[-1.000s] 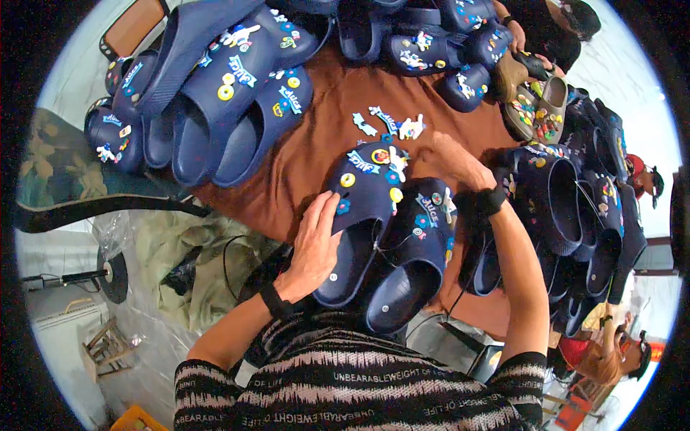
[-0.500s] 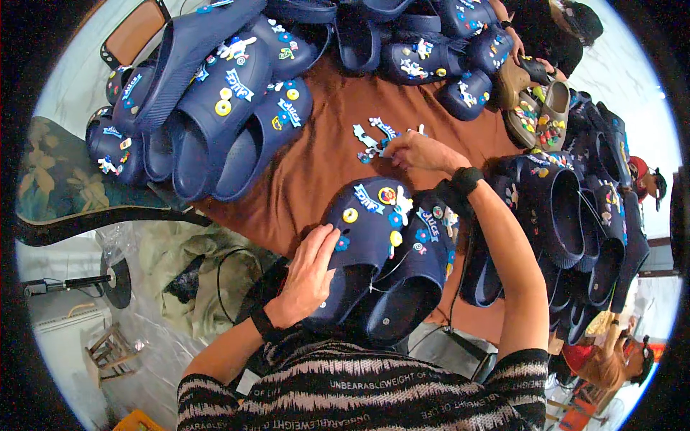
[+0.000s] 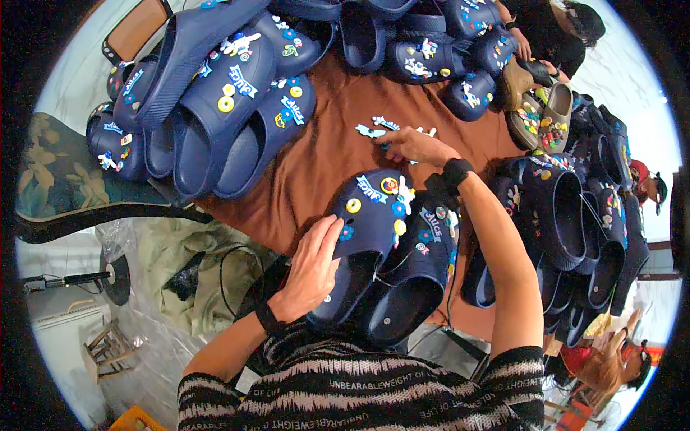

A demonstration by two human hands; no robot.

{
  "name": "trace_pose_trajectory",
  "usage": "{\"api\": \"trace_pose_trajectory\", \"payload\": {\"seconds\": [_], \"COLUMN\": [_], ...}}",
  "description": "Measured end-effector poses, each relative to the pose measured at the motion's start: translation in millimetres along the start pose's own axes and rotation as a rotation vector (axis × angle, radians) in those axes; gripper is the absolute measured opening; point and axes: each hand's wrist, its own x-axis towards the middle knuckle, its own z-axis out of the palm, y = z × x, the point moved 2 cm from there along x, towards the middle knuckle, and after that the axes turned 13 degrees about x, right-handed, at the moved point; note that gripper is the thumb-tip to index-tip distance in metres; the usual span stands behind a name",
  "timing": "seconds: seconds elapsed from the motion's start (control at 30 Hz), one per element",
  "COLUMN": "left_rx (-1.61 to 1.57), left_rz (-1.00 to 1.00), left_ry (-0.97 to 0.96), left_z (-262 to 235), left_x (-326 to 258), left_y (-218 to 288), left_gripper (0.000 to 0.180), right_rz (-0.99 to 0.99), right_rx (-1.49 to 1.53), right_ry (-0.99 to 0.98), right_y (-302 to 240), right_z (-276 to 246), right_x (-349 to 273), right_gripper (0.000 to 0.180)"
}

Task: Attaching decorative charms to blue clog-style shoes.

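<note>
**Hands on the navy clogs and the loose charms**

While the left hand (image 3: 310,269) lay flat with fingers spread on the side of a navy clog (image 3: 366,237), the right hand (image 3: 411,146) reached further up the counter (image 3: 323,165), which was covered in a brown cloth. Its fingertips were drawn together over a small cluster of loose shoe charms (image 3: 381,129), blue and white pieces lying on the cloth; whether one was actually pinched could not be told. The held clog sat at the near edge of the counter, just in front of the person's striped sweater, its top already dotted with yellow, red and blue charms. A second navy clog (image 3: 417,287) lay touching it on the right, partly under the right forearm. A black band circled each wrist. Up and to the left a heap of decorated navy clogs (image 3: 215,108) was stacked, well apart from the charms. More navy clogs (image 3: 575,237) crowded the right side, and a pair of tan clogs (image 3: 543,115) sat near another person's hand at the far end
</note>
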Motion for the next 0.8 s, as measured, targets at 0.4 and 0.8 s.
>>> {"api": "trace_pose_trajectory", "payload": {"seconds": [0.4, 0.8], "left_rx": [0.098, 0.058], "left_rz": [-0.039, -0.072], "left_ry": [0.039, 0.105], "left_z": [8.5, 14.8], "left_x": [28.4, 23.0], "left_y": [1.0, -5.1], "left_gripper": [0.072, 0.082], "right_rz": [-0.158, 0.040], "right_rx": [-0.193, -0.546], "right_ry": [0.449, 0.377], "right_y": [20.7, 4.7], "right_z": [-12.4, 7.6], "right_x": [-4.2, 20.8], "right_gripper": [0.018, 0.030]}}
